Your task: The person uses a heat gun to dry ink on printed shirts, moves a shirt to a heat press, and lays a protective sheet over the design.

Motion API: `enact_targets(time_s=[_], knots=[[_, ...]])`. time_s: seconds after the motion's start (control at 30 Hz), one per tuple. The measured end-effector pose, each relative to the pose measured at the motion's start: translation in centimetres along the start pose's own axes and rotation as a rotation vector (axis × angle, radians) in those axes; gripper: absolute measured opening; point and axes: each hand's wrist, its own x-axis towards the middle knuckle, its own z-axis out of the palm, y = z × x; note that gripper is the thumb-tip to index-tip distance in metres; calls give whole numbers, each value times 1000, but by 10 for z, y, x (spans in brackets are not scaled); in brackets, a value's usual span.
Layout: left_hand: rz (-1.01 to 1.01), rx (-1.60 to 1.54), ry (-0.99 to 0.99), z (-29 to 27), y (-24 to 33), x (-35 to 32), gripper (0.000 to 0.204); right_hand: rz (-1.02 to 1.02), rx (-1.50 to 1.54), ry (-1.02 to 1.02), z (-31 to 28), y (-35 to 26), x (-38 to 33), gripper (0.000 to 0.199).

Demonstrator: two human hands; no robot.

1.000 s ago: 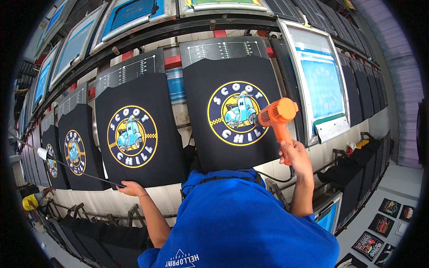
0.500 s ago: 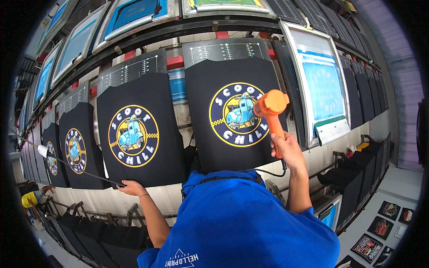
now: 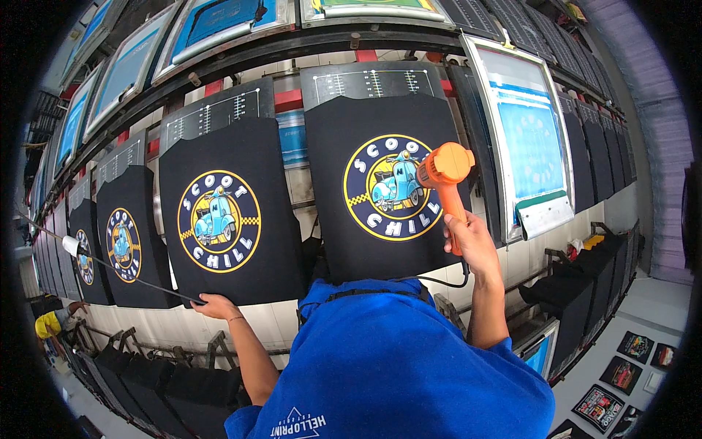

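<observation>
My right hand (image 3: pixel 472 243) is wrapped round the handle of an orange heat gun (image 3: pixel 447 164). Its nozzle points left at the round scooter print on a black shirt (image 3: pixel 325 157), and its body covers part of the print's right side. That shirt lies flat over a printing board (image 3: pixel 344 75) with white ruler marks. Farther left, my left hand (image 3: pixel 213 306) has its fingers closed on a black cable (image 3: pixel 146 282) at the lower edge of a second printed black shirt (image 3: pixel 172 157). A white connector (image 3: pixel 70 245) sits along this cable.
More printed shirts (image 3: pixel 135 194) line up to the left. A framed blue screen (image 3: pixel 526 132) stands right of the heat gun, and other screens (image 3: pixel 219 29) sit along the far rail. Behind lie black-covered boards (image 3: pixel 146 373). A person in yellow (image 3: pixel 50 324) is at far left.
The heat gun has shifted very slightly up and to the right over the print. My left hand with the cable has stayed in nearly the same place.
</observation>
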Motion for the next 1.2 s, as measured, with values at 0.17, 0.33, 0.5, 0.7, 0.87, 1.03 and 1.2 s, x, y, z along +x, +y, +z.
enact_targets(time_s=[0.17,0.33,0.5,0.7,0.87,1.03,1.2], knots=[[10,17,9,1,-3,2,49,-6,-11,2,-1,-4,8,24],[-3,18,7,1,-3,1,49,33,31,-39,-5,-14,12,24],[13,25,12,3,-8,4,49,-31,7,-51,2,-6,15,24],[15,55,13,2,-10,7,49,-32,20,-50,-1,-5,24,22],[-6,49,9,0,0,0,49,-11,60,-51,-2,-15,28,24],[-9,48,13,1,-2,1,49,-18,41,-44,5,-20,34,24],[11,43,14,2,-6,4,48,-70,23,-27,11,-17,48,25]])
